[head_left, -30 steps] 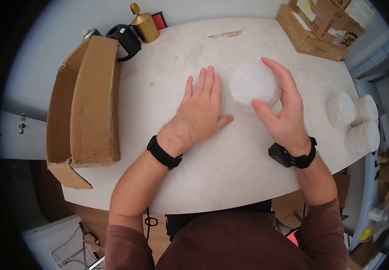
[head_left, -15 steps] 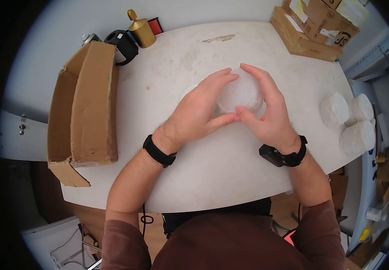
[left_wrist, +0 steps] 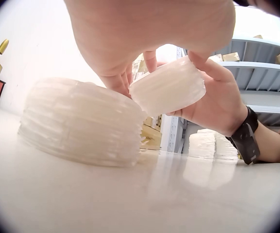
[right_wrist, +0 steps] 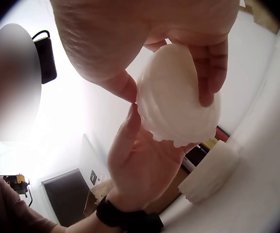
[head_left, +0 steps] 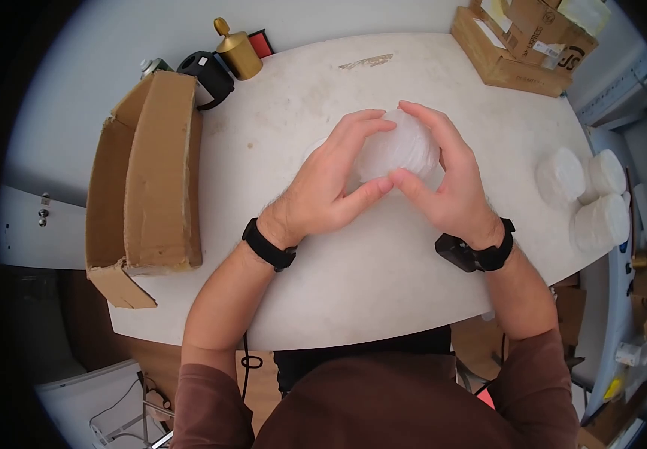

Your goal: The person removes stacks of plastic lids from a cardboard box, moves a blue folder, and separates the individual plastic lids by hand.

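Observation:
Both hands hold a short, round white roll, its side ridged like wound plastic film. My right hand grips it from the right, fingers at the far edge and thumb at the near edge. From the other side my left hand grips it too, the two thumb tips meeting at the near edge. In the left wrist view the held roll is tilted and raised off the table. A second white roll lies flat on the table under the left hand, mostly hidden by it in the head view.
Three more white rolls stand together at the table's right edge. An open cardboard box lies along the left side. Behind it are a black container and a gold canister. Cardboard boxes are stacked at the back right.
The left hand left the roll it lay flat over and took hold of the right hand's roll. That roll moved left between both hands, and its ridged side has since tilted more into view.

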Action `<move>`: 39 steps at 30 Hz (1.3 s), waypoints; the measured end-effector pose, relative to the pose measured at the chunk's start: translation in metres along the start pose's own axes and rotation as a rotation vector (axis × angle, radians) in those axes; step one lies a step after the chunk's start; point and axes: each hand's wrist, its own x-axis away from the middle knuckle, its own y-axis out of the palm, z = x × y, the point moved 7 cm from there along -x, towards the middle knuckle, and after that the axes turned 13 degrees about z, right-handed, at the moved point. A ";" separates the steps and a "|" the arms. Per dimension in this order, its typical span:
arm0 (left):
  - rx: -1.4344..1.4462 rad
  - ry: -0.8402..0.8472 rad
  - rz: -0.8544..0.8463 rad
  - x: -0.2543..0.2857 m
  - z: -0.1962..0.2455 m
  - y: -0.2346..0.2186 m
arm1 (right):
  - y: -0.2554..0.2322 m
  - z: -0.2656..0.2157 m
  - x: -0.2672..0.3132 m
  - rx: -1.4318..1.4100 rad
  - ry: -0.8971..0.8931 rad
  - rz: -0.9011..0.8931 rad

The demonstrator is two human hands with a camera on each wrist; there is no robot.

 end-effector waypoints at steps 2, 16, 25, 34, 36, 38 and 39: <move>0.005 -0.009 0.006 0.002 -0.002 0.000 | 0.001 0.001 0.002 -0.011 0.019 -0.014; -0.002 -0.048 0.008 0.001 -0.003 0.002 | 0.002 0.003 0.001 -0.020 0.063 -0.020; 0.016 -0.011 0.015 -0.001 -0.008 0.004 | 0.001 0.002 0.001 0.035 0.001 0.002; -0.005 0.084 0.063 -0.002 -0.003 0.000 | 0.001 0.001 0.001 0.025 0.011 -0.004; 0.038 0.028 0.039 -0.003 -0.005 -0.003 | 0.002 0.002 0.002 0.012 0.042 -0.007; 0.080 -0.024 0.013 -0.002 -0.009 -0.004 | 0.002 0.002 0.002 -0.001 0.072 -0.006; 0.093 -0.043 0.023 -0.002 -0.012 -0.003 | 0.002 0.002 0.002 0.014 0.069 -0.028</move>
